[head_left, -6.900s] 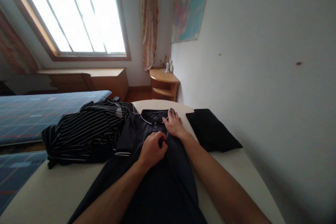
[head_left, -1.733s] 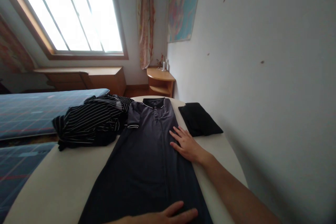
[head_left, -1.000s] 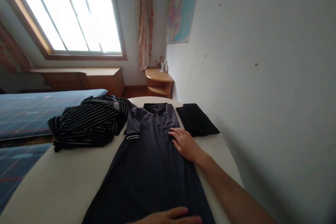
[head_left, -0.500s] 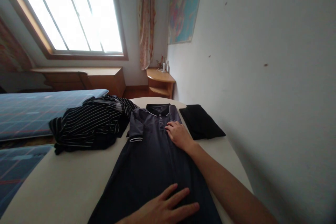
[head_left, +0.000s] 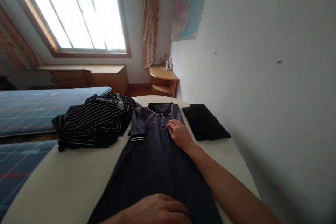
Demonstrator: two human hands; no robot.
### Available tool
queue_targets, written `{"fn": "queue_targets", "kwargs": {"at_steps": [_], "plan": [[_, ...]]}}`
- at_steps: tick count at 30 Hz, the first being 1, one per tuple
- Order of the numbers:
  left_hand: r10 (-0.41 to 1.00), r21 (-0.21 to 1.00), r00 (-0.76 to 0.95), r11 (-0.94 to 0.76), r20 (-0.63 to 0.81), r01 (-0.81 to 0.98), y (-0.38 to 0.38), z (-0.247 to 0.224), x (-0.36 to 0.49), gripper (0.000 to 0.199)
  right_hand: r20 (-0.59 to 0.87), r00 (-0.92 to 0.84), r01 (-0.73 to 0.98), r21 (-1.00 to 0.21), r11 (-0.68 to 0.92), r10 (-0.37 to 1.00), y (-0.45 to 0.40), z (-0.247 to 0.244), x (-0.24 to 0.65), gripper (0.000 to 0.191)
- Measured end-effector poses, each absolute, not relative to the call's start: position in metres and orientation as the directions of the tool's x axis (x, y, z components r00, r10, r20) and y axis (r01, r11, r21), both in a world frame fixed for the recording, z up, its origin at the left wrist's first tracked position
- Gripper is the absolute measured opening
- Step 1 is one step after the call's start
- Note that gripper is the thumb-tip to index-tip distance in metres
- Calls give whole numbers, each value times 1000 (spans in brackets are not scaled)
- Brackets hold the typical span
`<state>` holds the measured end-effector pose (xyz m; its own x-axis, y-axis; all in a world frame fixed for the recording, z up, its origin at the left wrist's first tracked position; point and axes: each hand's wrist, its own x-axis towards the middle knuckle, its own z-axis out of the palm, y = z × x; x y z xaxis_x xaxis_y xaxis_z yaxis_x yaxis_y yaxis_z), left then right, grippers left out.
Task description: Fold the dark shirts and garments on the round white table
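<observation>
A dark grey-navy polo shirt [head_left: 154, 161] lies lengthwise on the white round table [head_left: 70, 178], collar at the far end. Its right side is folded inward over the front; the left sleeve, with a white-striped cuff, lies on the body. My right hand [head_left: 180, 135] rests on the folded side beside the button placket, fingers slightly bent and lying on the cloth. Low in the view, my left hand [head_left: 157, 210] is over the lower part of the shirt, back upward, fingers close together and bending down. Its fingertips are partly hidden.
A black folded garment [head_left: 206, 122] lies at the table's right, near the white wall [head_left: 275, 112]. At the left edge is a heap of striped black clothing [head_left: 89, 120]. Blue plaid mattresses [head_left: 34, 108] stand beyond it. A wooden corner shelf [head_left: 164, 73] is at the back.
My left hand has drawn nearer to me, its spread fingers now closer together and bent. My right hand stays beside the placket. The whole view has shifted slightly.
</observation>
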<state>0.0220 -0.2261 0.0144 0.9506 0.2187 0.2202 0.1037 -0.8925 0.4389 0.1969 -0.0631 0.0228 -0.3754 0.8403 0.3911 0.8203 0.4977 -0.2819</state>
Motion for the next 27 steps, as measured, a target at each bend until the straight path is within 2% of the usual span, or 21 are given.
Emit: {"fn": "queue_targets", "kwargs": {"at_steps": [7, 9, 12, 16, 24, 27], "plan": [[181, 280, 948, -954, 260, 105, -226, 13, 24, 23, 311, -338, 848, -310, 431, 888, -62, 14, 201, 35], [163, 250, 949, -964, 269, 94, -226, 13, 24, 29, 266, -308, 874, -300, 382, 914, -62, 11, 202, 43], [207, 159, 949, -972, 236, 173, -225, 7, 24, 44, 205, -242, 914, -279, 293, 948, -61, 9, 203, 57], [232, 8, 955, -972, 185, 234, -225, -5, 24, 53, 163, -231, 927, -262, 267, 959, -58, 7, 205, 60], [188, -258, 956, -935, 225, 245, -229, -18, 26, 49, 92, -206, 945, -241, 223, 974, -53, 11, 209, 66], [148, -311, 956, -923, 255, 226, -227, -22, 27, 44, 53, -187, 953, -230, 195, 981, -48, 14, 206, 72]]}}
